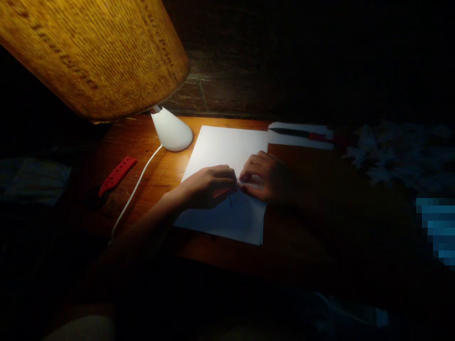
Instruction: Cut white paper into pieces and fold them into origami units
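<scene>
My left hand (215, 185) and my right hand (263, 176) come together above white paper sheets (220, 147) on the wooden table. The fingers of both hands are curled in a pinch, with the tips nearly meeting. Between the tips shows a small pale bit (238, 183), perhaps paper, too small and dim to name. Below my left fingers a thin dark line like a stem or wire (231, 201) sticks out, and I cannot tell what it belongs to. The palms are hidden.
A lamp with a printed shade (117, 52) and white base (172, 130) stands at left, its cord (137, 187) running forward. A red strip-shaped object (117, 175) lies beyond. A black-bladed knife (289, 131) rests on paper; crumpled white pieces (377, 151) are heaped right.
</scene>
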Available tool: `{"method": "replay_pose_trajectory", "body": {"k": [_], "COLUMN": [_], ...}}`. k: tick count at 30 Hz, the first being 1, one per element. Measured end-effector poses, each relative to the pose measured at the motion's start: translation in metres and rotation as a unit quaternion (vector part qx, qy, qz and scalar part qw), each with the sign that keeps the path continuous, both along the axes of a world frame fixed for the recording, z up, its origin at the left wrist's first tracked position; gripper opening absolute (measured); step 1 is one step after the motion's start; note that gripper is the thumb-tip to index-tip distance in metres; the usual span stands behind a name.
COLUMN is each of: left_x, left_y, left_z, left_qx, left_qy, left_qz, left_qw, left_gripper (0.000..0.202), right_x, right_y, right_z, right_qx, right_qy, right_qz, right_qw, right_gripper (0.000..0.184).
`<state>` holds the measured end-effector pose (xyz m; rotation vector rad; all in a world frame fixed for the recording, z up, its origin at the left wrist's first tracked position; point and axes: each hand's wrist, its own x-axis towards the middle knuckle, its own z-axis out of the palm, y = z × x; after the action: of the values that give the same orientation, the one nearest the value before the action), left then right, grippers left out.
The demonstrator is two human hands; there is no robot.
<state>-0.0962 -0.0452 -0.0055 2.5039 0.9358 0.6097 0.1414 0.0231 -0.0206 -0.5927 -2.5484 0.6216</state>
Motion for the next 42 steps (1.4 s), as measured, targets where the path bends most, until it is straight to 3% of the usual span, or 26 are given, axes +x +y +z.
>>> {"method": "replay_pose_trajectory", "body": {"k": [8, 23, 29, 37, 42], "left_x": [0.001, 0.001, 0.002, -0.003, -0.008], "left_y": [-0.002, -0.006, -0.001, 0.007, 0.014], "left_z": [0.004, 0.007, -0.002, -0.005, -0.016], "left_qx": [0.004, 0.001, 0.02, 0.022, 0.048], "left_qy": [0.035, 0.074, 0.044, 0.034, 0.021], "left_qz": [0.004, 0.007, 0.024, 0.012, -0.002], "left_qw": [0.999, 0.997, 0.999, 0.999, 0.999], "left_gripper": [0.009, 0.024, 0.008, 0.016, 0.024], "right_x": [0.0, 0.0, 0.0, 0.003, 0.009], "right_y": [-0.001, 0.001, 0.005, 0.013, 0.016], "right_z": [0.0, -0.003, 0.0, -0.002, -0.001], "right_qx": [0.01, 0.014, -0.024, -0.051, -0.055], "right_qy": [0.008, 0.002, 0.007, 0.007, -0.004], "right_qz": [-0.004, 0.004, 0.016, 0.053, 0.079], "right_qw": [1.0, 1.0, 1.0, 0.997, 0.995], "right_gripper": [0.006, 0.007, 0.004, 0.006, 0.019]}}
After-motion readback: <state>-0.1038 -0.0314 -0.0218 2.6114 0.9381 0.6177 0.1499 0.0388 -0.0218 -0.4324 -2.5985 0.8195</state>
